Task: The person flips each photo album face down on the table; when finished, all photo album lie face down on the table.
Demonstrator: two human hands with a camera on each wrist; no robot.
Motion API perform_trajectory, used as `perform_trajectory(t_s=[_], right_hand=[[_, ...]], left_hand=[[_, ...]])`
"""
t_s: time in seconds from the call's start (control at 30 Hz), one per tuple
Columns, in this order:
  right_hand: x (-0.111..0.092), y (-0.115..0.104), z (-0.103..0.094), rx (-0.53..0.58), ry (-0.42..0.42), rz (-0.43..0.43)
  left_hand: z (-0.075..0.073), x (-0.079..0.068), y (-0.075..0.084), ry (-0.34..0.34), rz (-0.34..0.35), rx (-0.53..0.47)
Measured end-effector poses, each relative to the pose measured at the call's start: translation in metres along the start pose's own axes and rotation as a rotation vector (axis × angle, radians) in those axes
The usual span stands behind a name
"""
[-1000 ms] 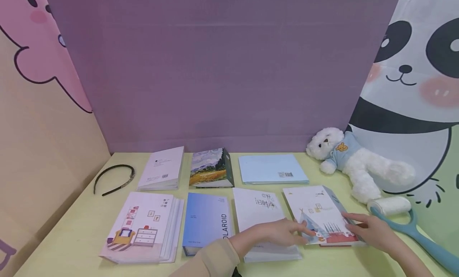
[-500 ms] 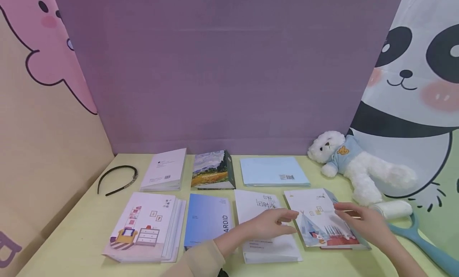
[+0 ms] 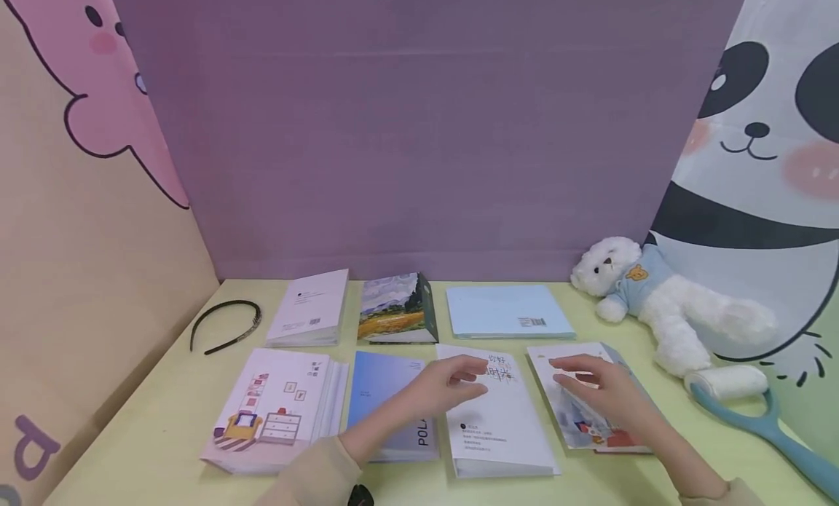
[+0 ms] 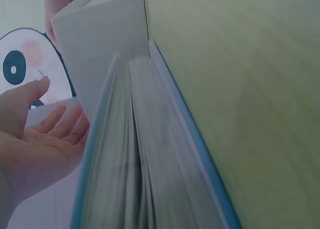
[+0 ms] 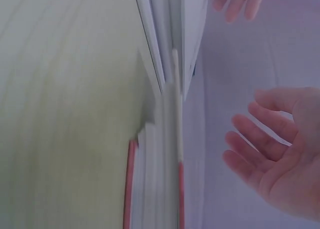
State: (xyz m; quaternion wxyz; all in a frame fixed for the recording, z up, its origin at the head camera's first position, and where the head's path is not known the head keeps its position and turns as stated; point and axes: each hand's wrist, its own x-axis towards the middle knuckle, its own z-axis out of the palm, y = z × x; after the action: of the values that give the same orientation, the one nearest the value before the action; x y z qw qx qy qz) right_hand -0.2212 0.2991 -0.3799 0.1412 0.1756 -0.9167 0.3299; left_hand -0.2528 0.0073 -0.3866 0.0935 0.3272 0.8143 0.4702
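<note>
Your hands have left the edges of the tent-picture book (image 3: 578, 420) and shifted leftward. That book lies on the yellow table (image 3: 151, 411), just right of the white book (image 3: 494, 422). Your right hand (image 3: 606, 389) hovers above the tent-picture book, thumb parted from loosely bent fingers; your left hand (image 3: 451, 384) hovers over the white book, thumb likewise spread wide. Left of the white book lies the blue book (image 3: 376, 393); behind and right of it, the plush bear (image 3: 675, 302).
</note>
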Motion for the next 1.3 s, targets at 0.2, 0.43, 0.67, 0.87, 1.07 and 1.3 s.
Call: perform_trajectory(t_s=[0.2,0.43,0.67,0.87,1.07,1.3], right_hand=[[0.006,-0.011,0.015,-0.004,-0.018,-0.080],[0.007,-0.021,0.029,0.100,-0.123,-0.126],[0.009,-0.036,0.042,0.074,-0.207,-0.184],[0.009,-0.041,0.044,0.000,-0.301,-0.176],[0.008,-0.043,0.044,0.011,-0.335,-0.142],[0.007,-0.047,0.044,0.073,-0.370,-0.035]], left_hand=[[-0.013,-0.010,-0.007,0.034,-0.019,-0.013],[-0.020,-0.018,-0.009,0.088,-0.067,0.003],[-0.024,-0.022,-0.011,0.087,-0.144,-0.046],[-0.027,-0.024,-0.016,0.066,-0.212,-0.143],[-0.028,-0.025,-0.021,0.040,-0.208,-0.070],[-0.029,-0.030,-0.024,-0.022,-0.191,-0.063]])
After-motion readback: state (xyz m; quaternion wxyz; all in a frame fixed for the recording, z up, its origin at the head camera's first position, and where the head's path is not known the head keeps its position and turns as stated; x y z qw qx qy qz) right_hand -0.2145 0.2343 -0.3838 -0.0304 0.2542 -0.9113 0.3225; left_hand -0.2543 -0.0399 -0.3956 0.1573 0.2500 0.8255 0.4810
